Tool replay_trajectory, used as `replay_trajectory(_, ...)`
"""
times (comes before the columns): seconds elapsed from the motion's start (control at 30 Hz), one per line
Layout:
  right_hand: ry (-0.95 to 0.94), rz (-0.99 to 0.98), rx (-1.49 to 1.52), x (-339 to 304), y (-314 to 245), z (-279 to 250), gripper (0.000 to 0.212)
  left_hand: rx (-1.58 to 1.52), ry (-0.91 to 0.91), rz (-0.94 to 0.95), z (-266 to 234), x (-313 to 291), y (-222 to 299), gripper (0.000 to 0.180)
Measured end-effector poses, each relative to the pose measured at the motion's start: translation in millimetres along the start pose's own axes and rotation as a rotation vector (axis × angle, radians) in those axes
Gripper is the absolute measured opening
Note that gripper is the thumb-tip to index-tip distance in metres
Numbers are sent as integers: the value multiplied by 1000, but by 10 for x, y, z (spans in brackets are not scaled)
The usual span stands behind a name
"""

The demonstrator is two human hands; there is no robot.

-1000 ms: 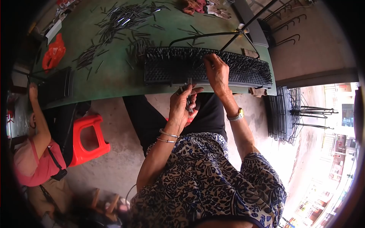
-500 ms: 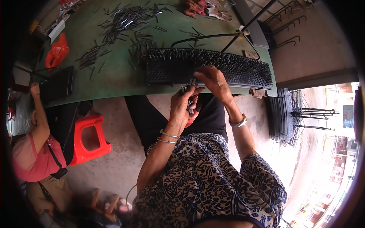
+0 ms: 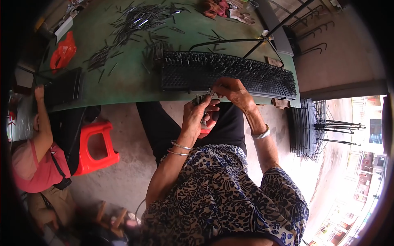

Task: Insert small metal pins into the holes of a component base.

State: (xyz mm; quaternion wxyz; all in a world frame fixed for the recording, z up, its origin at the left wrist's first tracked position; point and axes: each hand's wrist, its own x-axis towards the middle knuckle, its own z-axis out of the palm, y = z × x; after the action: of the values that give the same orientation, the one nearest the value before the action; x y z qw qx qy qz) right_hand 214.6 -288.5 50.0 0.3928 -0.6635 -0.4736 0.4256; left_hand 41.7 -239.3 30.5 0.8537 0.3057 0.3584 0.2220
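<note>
Just off the table's near edge, my left hand (image 3: pixel 198 114) is closed around a small bunch of thin metal strips (image 3: pixel 202 99). Its fingers curl over them, and the ends stick up past the thumb. My right hand (image 3: pixel 230 91) meets those ends with a pinch of thumb and forefinger, apparently on one strip. Directly beyond both hands lies a long black perforated rack (image 3: pixel 180 78). Many dark strips (image 3: pixel 242 65) stand upright in the holes of its far rows, while holes show bare along the near side.
A heap of loose strips (image 3: pixel 141 20) lies on the green table (image 3: pixel 127 88), with an orange plastic bag (image 3: pixel 63 52) at left. Black rods (image 3: pixel 252 51) rise behind the rack. Wire racks (image 3: pixel 305 127) stand at right. A person (image 3: pixel 39 164) sits left, near a red stool (image 3: pixel 98 147).
My right hand has drawn back from over the rack to the strip ends in my left hand. The left hand keeps its hold and has barely moved.
</note>
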Motion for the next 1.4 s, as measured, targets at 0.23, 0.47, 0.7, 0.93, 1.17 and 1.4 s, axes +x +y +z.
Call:
replay_trajectory(0.23,140,16,206,-5,-86,178,19,7,40,57,2,-3,17,21)
replay_trajectory(0.47,153,14,185,29,-84,179,17,6,19,22,-47,10,55,21)
replay_trajectory(0.7,668,-190,-141,255,-234,122,14,-241,33,-130,-78,127,11,29)
replay_trajectory(0.93,749,-317,-506,524,72,142,11,-359,-67,-231,-89,176,-109,33)
replay_trajectory(1.17,735,-363,-587,555,121,127,10,-323,-79,-208,-139,186,-168,36)
replay_trajectory(1.4,682,-302,-460,549,97,112,10,-350,-92,-194,-136,143,-151,33)
